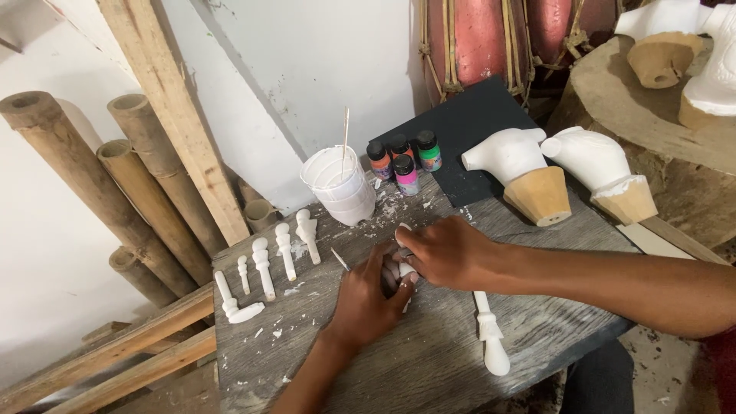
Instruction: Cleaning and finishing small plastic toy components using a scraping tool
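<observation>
Head view. The table (429, 360) is grey weathered board, coarse-grained and flecked with white chips. At its middle my two hands meet over a small white piece (404, 270), smooth and rounded, looking like plaster; most of it is hidden under my fingers, so I cannot tell its full shape.

My left hand (366, 300) comes up from the near edge, wrist straight, fingers curled around the lower side of the piece. A thin pale stick (340, 259) juts out beside its thumb; I cannot tell whether the hand grips it. My right hand (442, 251) reaches in from the right, forearm lying low across the table, knuckles up, fingers folded down onto the top of the piece. Both grips are closed around it, with little gap showing.

Just right of my left hand lies a white spindle (488, 333), turned, with a ringed collar and a bulbous end, pointing toward the near edge. On the left of the table stands a row of similar white pegs (264, 268), matt and knobbed, of differing lengths.

Behind my hands is a ribbed white cup (341, 188), smeared, with a stick standing in it. Beside it are four small paint bottles (405, 161) with dark caps. To the right rest two white moulded forms (512, 157) on tan conical bases, on a dark board. Bamboo poles (92, 176), round and hollow, lean at left.
</observation>
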